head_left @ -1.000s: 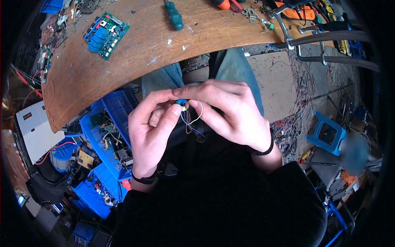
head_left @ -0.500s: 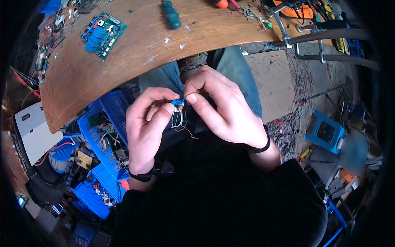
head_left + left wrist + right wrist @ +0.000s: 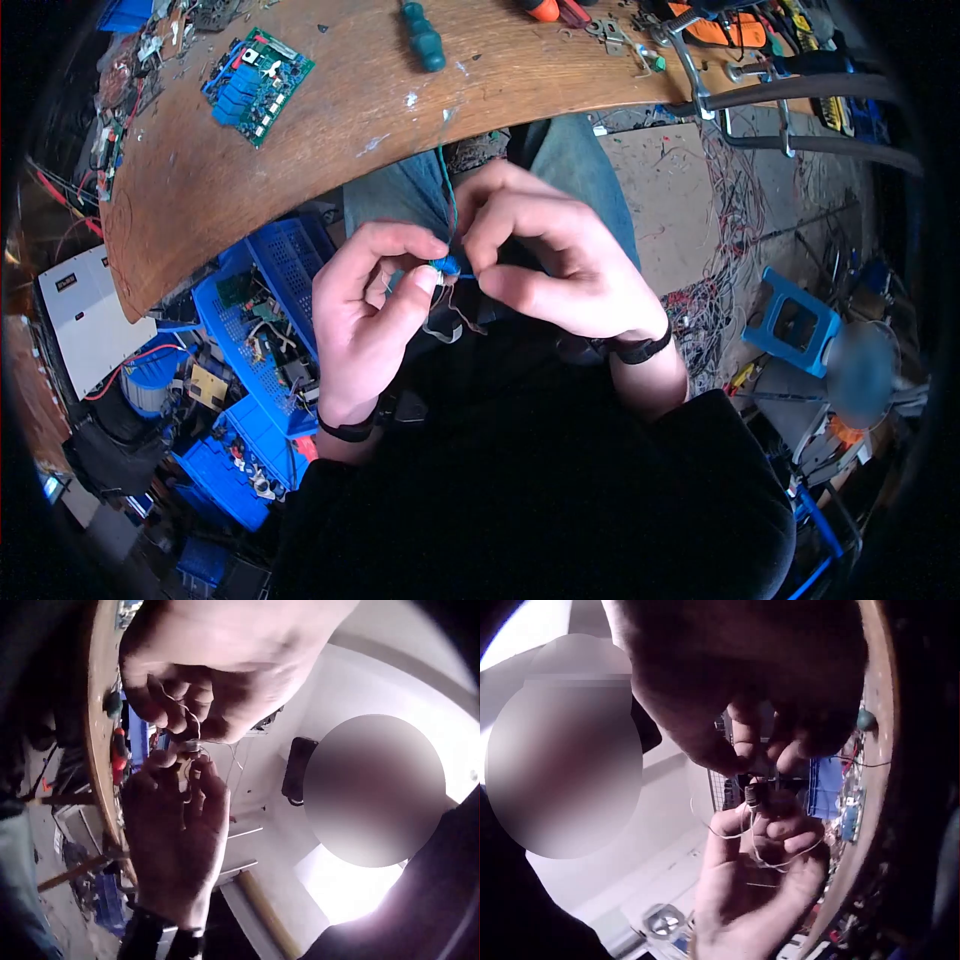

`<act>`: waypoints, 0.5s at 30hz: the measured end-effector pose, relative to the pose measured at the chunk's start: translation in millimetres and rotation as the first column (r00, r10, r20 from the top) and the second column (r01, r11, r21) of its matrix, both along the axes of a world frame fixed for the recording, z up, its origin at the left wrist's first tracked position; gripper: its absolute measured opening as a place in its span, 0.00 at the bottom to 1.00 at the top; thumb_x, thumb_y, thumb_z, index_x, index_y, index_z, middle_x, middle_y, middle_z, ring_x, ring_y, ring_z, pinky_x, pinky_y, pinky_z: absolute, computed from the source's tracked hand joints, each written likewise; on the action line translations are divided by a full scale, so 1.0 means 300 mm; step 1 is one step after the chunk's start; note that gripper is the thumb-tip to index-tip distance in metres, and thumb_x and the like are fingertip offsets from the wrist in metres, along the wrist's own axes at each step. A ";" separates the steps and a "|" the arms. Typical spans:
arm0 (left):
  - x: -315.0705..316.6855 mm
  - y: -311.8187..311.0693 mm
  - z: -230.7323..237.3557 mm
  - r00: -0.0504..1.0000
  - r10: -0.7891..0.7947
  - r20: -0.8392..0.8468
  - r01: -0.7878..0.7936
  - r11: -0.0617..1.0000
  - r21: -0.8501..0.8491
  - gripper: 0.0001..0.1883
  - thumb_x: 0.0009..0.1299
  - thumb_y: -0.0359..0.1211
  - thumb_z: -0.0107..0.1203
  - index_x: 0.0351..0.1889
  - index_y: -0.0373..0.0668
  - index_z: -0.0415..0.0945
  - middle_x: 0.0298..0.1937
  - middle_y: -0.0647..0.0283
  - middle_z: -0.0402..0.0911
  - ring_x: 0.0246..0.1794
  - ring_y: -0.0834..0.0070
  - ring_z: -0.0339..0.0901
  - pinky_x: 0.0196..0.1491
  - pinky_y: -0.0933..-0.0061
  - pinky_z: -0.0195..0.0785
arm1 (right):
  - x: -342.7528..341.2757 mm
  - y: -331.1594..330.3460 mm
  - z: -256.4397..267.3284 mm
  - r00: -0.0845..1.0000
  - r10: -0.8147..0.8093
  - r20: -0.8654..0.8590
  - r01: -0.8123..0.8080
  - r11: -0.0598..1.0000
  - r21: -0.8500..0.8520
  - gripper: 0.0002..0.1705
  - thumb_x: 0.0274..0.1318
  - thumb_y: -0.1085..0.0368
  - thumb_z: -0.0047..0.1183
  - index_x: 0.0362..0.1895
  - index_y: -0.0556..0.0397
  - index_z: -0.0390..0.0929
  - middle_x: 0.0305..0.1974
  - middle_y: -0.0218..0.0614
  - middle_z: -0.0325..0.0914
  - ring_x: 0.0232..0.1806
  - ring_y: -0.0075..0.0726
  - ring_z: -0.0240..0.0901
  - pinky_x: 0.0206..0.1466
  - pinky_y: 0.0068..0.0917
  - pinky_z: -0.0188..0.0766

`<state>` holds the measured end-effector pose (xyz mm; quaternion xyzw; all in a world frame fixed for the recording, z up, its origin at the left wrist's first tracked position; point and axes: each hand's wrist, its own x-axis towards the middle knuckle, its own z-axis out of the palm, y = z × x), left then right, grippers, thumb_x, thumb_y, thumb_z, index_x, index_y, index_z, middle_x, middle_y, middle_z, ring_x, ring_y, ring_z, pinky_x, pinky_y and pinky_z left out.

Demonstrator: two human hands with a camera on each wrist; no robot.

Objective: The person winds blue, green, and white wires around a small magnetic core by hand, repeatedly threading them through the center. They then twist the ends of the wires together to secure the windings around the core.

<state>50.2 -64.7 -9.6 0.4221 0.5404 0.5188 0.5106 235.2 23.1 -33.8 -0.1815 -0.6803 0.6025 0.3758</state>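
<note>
Small wound part with blue turns [image 3: 450, 266] sits around the middle of the frame, above the person's lap, just below the near edge of the tabletop [image 3: 330, 130]. Left hand [image 3: 362, 315] has it: narrow grip, pinched between thumb and index finger, part at the fingertips. Right hand [image 3: 565, 265] is just right of it, grip also narrow, thumb and index finger meeting on a short blue strand [image 3: 466, 277] that comes off the part. Key relation: part lies left of the right grip, near but apart, strand bridging the gap roughly level across the frame; left grip is the nearer one, being right on the part. I'd judge the strand to be the line any pull acts along, with the left pinch as anchor. Long axis hard to call in the head view, fingers hide most of it; the right wrist view suggests a stubby body upright in the frame, pale leads out the lower end. A pale loop [image 3: 441, 333] and a brownish strand [image 3: 465, 318] hang below the part, loose, could snag. Green wire [image 3: 447, 185] runs up from behind the right fingers to the tabletop edge. Circuit board [image 3: 258, 90] upper left, green handle [image 3: 423, 38] top centre, both well away from the hands
</note>
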 end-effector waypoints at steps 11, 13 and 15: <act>0.011 0.008 -0.036 0.936 0.024 -0.352 0.068 0.966 0.249 0.10 0.63 0.18 0.58 0.42 0.36 0.77 0.39 0.63 0.82 0.33 0.79 0.76 0.40 0.76 0.70 | 0.011 0.005 -0.010 0.992 0.119 -0.033 -0.123 0.974 -0.191 0.23 0.52 0.72 0.65 0.20 0.50 0.59 0.41 0.37 0.68 0.41 0.30 0.66 0.48 0.25 0.64; -0.004 0.008 -0.035 0.928 0.071 -0.366 0.038 0.959 0.281 0.09 0.63 0.19 0.58 0.41 0.35 0.77 0.38 0.62 0.81 0.33 0.79 0.76 0.39 0.75 0.70 | 0.014 0.003 -0.030 0.974 0.108 -0.199 -0.170 0.928 -0.330 0.23 0.52 0.73 0.65 0.20 0.49 0.59 0.41 0.37 0.69 0.42 0.30 0.67 0.49 0.26 0.66; -0.026 -0.004 -0.020 0.946 0.123 -0.301 -0.049 0.969 0.242 0.08 0.65 0.20 0.56 0.42 0.35 0.76 0.40 0.62 0.80 0.35 0.79 0.75 0.42 0.77 0.69 | 0.030 0.005 -0.031 0.892 -0.020 -0.452 -0.277 0.766 -0.581 0.22 0.57 0.72 0.62 0.20 0.47 0.61 0.42 0.38 0.70 0.45 0.30 0.69 0.53 0.28 0.70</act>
